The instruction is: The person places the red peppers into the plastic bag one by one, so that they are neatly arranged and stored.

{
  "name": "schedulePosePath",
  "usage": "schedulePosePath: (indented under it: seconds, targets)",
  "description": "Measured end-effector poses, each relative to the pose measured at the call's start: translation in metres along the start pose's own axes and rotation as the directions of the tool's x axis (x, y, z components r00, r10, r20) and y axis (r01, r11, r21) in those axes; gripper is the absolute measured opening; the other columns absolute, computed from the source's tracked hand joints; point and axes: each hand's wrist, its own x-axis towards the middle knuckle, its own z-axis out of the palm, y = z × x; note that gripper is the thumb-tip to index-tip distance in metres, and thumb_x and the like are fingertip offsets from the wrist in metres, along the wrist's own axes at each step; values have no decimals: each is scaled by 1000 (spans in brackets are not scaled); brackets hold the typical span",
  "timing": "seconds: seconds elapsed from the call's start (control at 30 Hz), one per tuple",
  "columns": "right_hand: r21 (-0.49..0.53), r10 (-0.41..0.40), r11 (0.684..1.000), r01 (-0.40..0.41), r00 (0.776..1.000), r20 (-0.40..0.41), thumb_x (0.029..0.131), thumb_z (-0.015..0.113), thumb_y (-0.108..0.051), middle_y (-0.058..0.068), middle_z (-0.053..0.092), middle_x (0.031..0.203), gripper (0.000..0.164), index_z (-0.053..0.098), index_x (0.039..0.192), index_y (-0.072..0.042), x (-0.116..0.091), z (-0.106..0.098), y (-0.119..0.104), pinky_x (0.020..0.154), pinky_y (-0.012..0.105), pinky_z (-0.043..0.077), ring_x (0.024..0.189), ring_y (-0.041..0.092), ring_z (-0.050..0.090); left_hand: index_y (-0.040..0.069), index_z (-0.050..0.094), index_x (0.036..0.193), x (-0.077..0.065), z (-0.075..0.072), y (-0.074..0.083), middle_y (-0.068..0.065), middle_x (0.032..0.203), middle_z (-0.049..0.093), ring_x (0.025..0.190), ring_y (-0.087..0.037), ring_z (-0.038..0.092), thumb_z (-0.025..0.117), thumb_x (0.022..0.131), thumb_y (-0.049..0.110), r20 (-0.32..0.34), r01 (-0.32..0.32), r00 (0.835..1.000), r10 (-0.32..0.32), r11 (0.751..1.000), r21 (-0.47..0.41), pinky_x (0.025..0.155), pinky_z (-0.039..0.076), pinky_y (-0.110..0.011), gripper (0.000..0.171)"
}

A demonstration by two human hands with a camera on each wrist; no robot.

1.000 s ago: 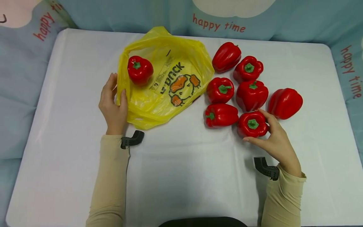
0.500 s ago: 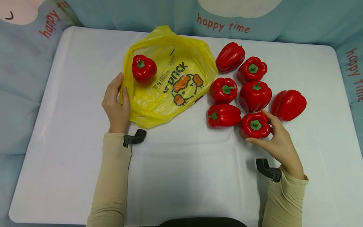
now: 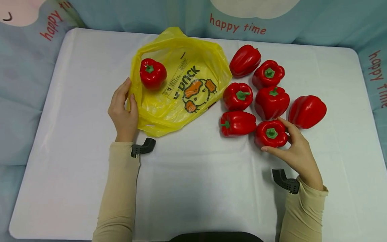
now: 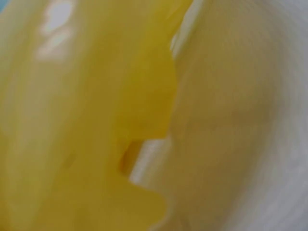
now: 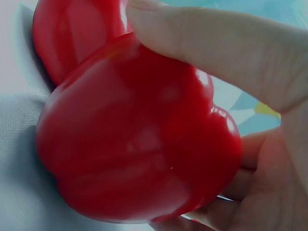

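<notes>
In the head view, a yellow plastic bag (image 3: 169,122) lies with its mouth spread and a printed duck showing. Inside it sits a red bell pepper (image 3: 153,74) with a green stem. My left hand (image 3: 123,112) holds the bag's left edge, thumb and fingers about the plastic. The left wrist view is filled by blurred yellow bag plastic (image 4: 72,120). On the right, my right hand (image 3: 297,153) grips the nearest bell pepper (image 3: 266,137) between thumb and fingers. The right wrist view shows that bell pepper (image 5: 130,134) close up, fingers curving behind it.
Several other red bell peppers cluster right of the bag, including one lying sideways (image 3: 239,123), one upright (image 3: 272,102) and one at the far right (image 3: 307,112). They stand on a white-covered table (image 3: 196,188). A blue printed curtain (image 3: 317,23) borders the table's back and sides.
The head view has shifted slightly since the oldest frame. Hands, bag and bell peppers keep their places relative to each other.
</notes>
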Motion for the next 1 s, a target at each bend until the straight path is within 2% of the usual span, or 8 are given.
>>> schedulePosePath:
  seconds: [0.27, 0.37, 0.53, 0.77, 1.0]
  targets:
    - [53, 9, 999, -5, 998, -65, 72, 83, -12, 4, 47, 132, 87, 36, 146, -17, -1, -1, 0, 88, 6, 40, 118, 13, 42, -2, 62, 119, -1, 2, -2, -9, 123, 61, 117, -16, 55, 55, 92, -3, -4, 21, 1000, -21, 1000, 17, 99, 46, -29, 27]
    - [108, -1, 994, 10, 996, -86, 72, 81, -7, 1, 47, 132, 86, 37, 145, -16, -2, -2, 0, 91, 7, 40, 120, 11, 41, -3, 62, 118, -1, 2, -1, -11, 122, 62, 116, -17, 55, 54, 92, -4, -10, 24, 1000, -24, 999, 23, 98, 46, -29, 27]
    - [202, -33, 977, 63, 989, -147, 71, 79, 5, -2, 50, 129, 82, 40, 142, -9, -3, -2, 0, 94, 8, 40, 118, 10, 44, -6, 62, 117, 1, 3, 3, -12, 122, 62, 117, -17, 55, 54, 92, -5, -13, 17, 1000, -17, 1000, 21, 99, 46, -30, 26]
    - [216, -66, 970, 112, 975, -210, 70, 76, 11, -2, 51, 127, 81, 42, 140, -9, -5, -1, -5, 94, 10, 41, 116, 12, 46, -7, 61, 117, 2, 2, 12, -14, 122, 61, 117, -18, 55, 53, 92, -6, -13, 12, 1000, -12, 1000, 1, 99, 46, -31, 26]
    - [259, -95, 949, 181, 945, -313, 67, 73, 16, 4, 53, 127, 78, 45, 137, -5, 0, 1, -15, 91, 13, 46, 115, 18, 47, -6, 62, 118, 1, 2, 5, -13, 122, 61, 117, -16, 55, 53, 92, -6, -11, 27, 1000, -27, 1000, 1, 99, 46, -30, 27]
